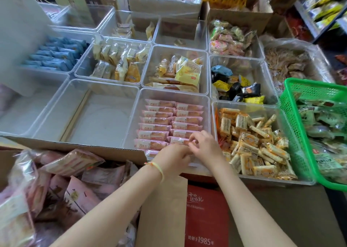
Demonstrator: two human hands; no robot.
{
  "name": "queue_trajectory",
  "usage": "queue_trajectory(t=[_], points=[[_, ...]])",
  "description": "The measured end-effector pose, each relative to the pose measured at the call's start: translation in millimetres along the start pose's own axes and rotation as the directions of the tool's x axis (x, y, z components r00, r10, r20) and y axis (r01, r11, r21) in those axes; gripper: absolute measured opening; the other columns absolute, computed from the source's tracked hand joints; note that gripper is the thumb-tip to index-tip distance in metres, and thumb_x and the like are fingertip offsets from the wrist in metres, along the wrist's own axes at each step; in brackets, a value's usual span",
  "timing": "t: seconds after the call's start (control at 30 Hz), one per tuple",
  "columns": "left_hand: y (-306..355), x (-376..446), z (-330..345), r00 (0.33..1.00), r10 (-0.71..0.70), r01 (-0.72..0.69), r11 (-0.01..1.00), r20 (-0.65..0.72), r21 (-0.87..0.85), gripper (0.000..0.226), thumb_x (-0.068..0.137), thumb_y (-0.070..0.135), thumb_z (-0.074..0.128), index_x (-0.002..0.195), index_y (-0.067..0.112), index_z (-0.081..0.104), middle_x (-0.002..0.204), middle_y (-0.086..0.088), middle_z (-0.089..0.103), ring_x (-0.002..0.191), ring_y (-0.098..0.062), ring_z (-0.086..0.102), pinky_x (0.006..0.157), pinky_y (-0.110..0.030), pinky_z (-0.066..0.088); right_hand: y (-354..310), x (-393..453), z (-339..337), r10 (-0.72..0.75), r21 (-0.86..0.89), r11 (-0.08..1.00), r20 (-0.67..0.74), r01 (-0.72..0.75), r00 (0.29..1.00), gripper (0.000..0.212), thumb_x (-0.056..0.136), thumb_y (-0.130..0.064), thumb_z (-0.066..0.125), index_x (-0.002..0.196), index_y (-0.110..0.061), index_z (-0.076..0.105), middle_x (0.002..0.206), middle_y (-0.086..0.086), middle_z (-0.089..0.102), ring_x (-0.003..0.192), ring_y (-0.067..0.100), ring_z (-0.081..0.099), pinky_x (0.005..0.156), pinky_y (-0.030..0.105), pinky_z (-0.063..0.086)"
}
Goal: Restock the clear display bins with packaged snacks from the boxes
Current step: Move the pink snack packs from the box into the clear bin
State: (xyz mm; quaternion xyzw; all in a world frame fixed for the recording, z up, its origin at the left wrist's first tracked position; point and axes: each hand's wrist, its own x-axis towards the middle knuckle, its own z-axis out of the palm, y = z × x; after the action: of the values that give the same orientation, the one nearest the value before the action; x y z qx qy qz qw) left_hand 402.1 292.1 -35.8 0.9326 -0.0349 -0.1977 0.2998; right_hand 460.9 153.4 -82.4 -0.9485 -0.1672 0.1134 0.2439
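Together, both hands' fingers pinch a glossy pink rectangular snack packet (185, 142) at the near end of the clear plastic display bin (205, 103): left hand (173, 157), right hand (203, 146).

I see the table (293, 209), bare brown patch right of my hands. Clear bins (105, 115) sit on it beyond the grip; green basket (289, 103) far right; cardboard box (75, 145) left.
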Motion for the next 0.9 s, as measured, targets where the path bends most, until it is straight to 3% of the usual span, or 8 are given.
queue_trajectory(t=[0.07, 0.13, 0.3, 0.4, 0.53, 0.63, 0.73, 0.9], points=[[-9, -28, -12, 0.991, 0.066, -0.078, 0.992, -0.119, -0.099, 0.03, 0.091, 0.014, 0.049, 0.109, 0.018, 0.073, 0.103, 0.0, 0.072, 0.093, -0.019, 0.063, 0.082, -0.035, 0.049, -20, -28, -8, 0.087, 0.216, 0.974, -0.069, -0.071, 0.994, 0.009, 0.096, -0.021, 0.058, 0.095, -0.017, 0.065, 0.092, -0.005, 0.059, 0.084, 0.015, 0.058, 0.069, 0.023, 0.045], [-21, -57, -22, 0.965, 0.091, -0.144, 0.968, -0.246, -0.207, 0.027, 0.085, 0.022, 0.05, 0.095, 0.021, 0.075, 0.089, 0.006, 0.072, 0.082, -0.014, 0.064, 0.078, -0.035, 0.05, -47, -55, -8, 0.146, 0.351, 0.93, -0.075, -0.11, 0.986, 0.015, 0.097, -0.025, 0.058, 0.085, -0.021, 0.065, 0.08, -0.007, 0.063, 0.073, 0.008, 0.058, 0.065, 0.023, 0.045], [-78, -128, -40, 0.856, 0.043, -0.216, 0.935, -0.516, -0.282, 0.025, 0.077, 0.033, 0.048, 0.077, 0.024, 0.071, 0.074, 0.011, 0.069, 0.073, -0.008, 0.064, 0.071, -0.031, 0.052, -128, -97, 29, 0.134, 0.538, 0.821, 0.144, -0.191, 0.98, 0.033, 0.096, -0.029, 0.059, 0.066, -0.017, 0.063, 0.058, 0.002, 0.064, 0.05, 0.012, 0.056, 0.063, 0.037, 0.05], [-129, -174, -50, 0.849, -0.027, -0.141, 0.951, -0.527, -0.276, 0.024, 0.077, 0.031, 0.048, 0.075, 0.025, 0.072, 0.069, 0.014, 0.068, 0.07, -0.005, 0.062, 0.07, -0.03, 0.051, -183, -114, 62, 0.046, 0.487, 0.858, 0.241, -0.162, 0.969, 0.033, 0.097, -0.03, 0.058, 0.067, -0.018, 0.064, 0.062, 0.004, 0.067, 0.053, 0.011, 0.058, 0.065, 0.038, 0.053], [-197, -233, -66, 0.838, -0.085, -0.04, 0.975, -0.539, -0.217, 0.022, 0.079, 0.026, 0.052, 0.077, 0.024, 0.074, 0.07, 0.014, 0.067, 0.073, -0.003, 0.059, 0.072, -0.027, 0.047, -254, -122, 106, -0.006, 0.423, 0.9, 0.254, -0.105, 0.967, 0.03, 0.095, -0.035, 0.059, 0.067, -0.026, 0.063, 0.065, -0.004, 0.066, 0.06, 0.006, 0.058, 0.082, 0.042, 0.055], [-241, -267, -78, 0.822, -0.179, 0.07, 0.974, -0.54, -0.216, 0.017, 0.084, 0.024, 0.057, 0.081, 0.023, 0.074, 0.079, 0.012, 0.067, 0.079, -0.008, 0.057, 0.075, -0.027, 0.044, -305, -127, 136, -0.009, 0.378, 0.917, 0.336, -0.126, 0.942, 0.021, 0.094, -0.043, 0.061, 0.091, -0.025, 0.07, 0.086, -0.007, 0.071, 0.081, 0.01, 0.065, 0.079, 0.041, 0.056], [-273, -289, -84, 0.827, -0.29, 0.158, 0.942, -0.481, -0.295, 0.03, 0.077, 0.033, 0.049, 0.091, 0.022, 0.074, 0.089, 0.007, 0.059, 0.091, -0.014, 0.054, 0.083, -0.03, 0.044, -345, -134, 159, 0.0, 0.244, 0.961, 0.479, -0.133, 0.878, 0.04, 0.091, -0.06, 0.058, 0.114, -0.028, 0.06, 0.102, -0.012, 0.065, 0.087, 0.005, 0.06, 0.065, 0.027, 0.047], [-302, -304, -81, 0.859, -0.293, 0.143, 0.925, -0.419, -0.353, 0.038, 0.086, 0.028, 0.059, 0.122, 0.019, 0.064, 0.111, 0.0, 0.058, 0.109, -0.02, 0.054, 0.097, -0.034, 0.043, -371, -143, 186, 0.087, 0.287, 0.922, 0.498, -0.259, 0.863, 0.04, 0.089, -0.035, 0.072, 0.124, -0.021, 0.059, 0.114, -0.006, 0.064, 0.099, 0.01, 0.061, 0.078, 0.025, 0.052]])
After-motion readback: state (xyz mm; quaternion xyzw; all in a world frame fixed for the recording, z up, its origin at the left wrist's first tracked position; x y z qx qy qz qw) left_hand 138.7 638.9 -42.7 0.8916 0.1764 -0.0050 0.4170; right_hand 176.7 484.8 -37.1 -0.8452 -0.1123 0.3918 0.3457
